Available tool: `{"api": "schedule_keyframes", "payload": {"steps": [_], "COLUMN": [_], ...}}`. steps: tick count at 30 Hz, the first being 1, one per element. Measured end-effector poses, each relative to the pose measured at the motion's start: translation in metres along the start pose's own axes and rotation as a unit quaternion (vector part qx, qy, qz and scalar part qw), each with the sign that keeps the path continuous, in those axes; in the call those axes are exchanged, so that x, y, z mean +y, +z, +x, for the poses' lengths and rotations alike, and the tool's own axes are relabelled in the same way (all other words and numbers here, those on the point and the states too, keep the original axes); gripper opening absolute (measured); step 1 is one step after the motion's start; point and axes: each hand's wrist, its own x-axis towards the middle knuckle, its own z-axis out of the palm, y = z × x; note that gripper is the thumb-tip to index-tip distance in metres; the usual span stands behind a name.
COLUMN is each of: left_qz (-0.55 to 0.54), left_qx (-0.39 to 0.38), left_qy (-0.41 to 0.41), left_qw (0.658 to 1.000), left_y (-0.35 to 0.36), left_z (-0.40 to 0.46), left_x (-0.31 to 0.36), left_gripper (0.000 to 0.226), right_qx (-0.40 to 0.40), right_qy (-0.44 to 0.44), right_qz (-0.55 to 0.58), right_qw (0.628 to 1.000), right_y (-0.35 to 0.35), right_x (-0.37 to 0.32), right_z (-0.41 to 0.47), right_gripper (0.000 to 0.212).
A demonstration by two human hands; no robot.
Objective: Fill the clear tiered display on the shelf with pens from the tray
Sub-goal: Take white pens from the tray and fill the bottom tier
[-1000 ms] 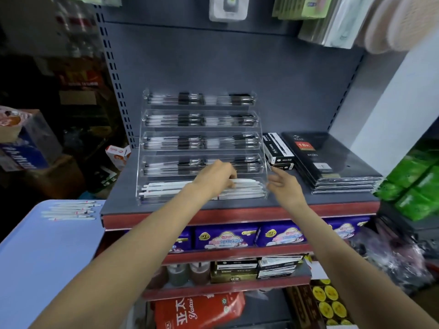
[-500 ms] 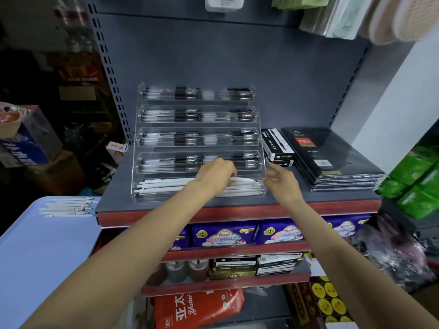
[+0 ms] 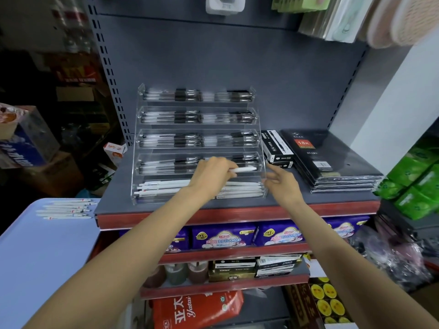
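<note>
The clear tiered display (image 3: 260, 138) stands on the grey shelf (image 3: 308, 199). Its upper tiers hold black-and-clear pens; the bottom tier holds several white pens (image 3: 164, 187). My left hand (image 3: 210, 175) grips a white pen (image 3: 244, 169) and holds it just above the bottom tier, tip pointing right. My right hand (image 3: 281, 184) is open, fingers touching the display's lower right corner. More white pens (image 3: 66, 208) lie on the pale blue tray (image 3: 35, 257) at the left.
Black pen boxes (image 3: 276, 148) and a stack of black diaries (image 3: 330, 160) lie right of the display. Green packs (image 3: 418, 184) sit at the far right. Lower shelves hold purple packages (image 3: 223, 237) and boxes. Cartons crowd the dark area at the left.
My left hand has lifted a white pen up off the bottom tier's pile. My right hand stays at the display's right corner.
</note>
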Motion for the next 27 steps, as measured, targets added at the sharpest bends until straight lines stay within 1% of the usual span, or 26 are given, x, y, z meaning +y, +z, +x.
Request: {"api": "schedule_keyframes", "payload": {"steps": [3,7,11,13,15,18,22,27], "left_qz": [-0.063,-0.057,-0.04,-0.028,-0.009,0.012,0.064,0.056], "left_qx": [-0.024,-0.066,-0.07,-0.07,-0.076,-0.073,-0.054,-0.066], "left_qy": [0.009,0.019,0.024,0.018,0.009,0.008,0.03,0.047], "left_qw": [0.998,0.996,0.996,0.997,0.997,0.997,0.996,0.995], "left_y": [-0.006,-0.008,-0.001,0.005,0.012,0.018,0.023,0.025], "left_z": [-0.003,-0.007,-0.006,-0.003,0.0,0.002,0.002,0.002], "left_x": [-0.014,-0.02,-0.016,-0.016,-0.016,-0.013,-0.01,-0.008], "left_gripper": [0.036,0.045,0.034,0.025,0.02,0.023,0.028,0.031], "right_qx": [0.0,0.004,0.005,0.006,0.007,0.006,0.007,0.016], "right_qy": [0.002,0.011,0.017,0.016,0.017,0.022,0.022,0.003], "right_qz": [0.002,0.004,0.007,0.006,0.013,0.015,0.002,-0.017], "right_qw": [1.0,1.0,1.0,1.0,1.0,1.0,1.0,1.0], "right_y": [0.0,0.001,0.002,0.003,0.003,0.003,0.002,0.002], "right_x": [-0.001,-0.004,-0.004,-0.004,-0.005,-0.006,-0.007,-0.009], "right_z": [-0.001,-0.001,-0.002,-0.003,-0.002,-0.002,-0.005,-0.01], "right_gripper": [0.05,0.048,0.048,0.047,0.047,0.047,0.045,0.037]}}
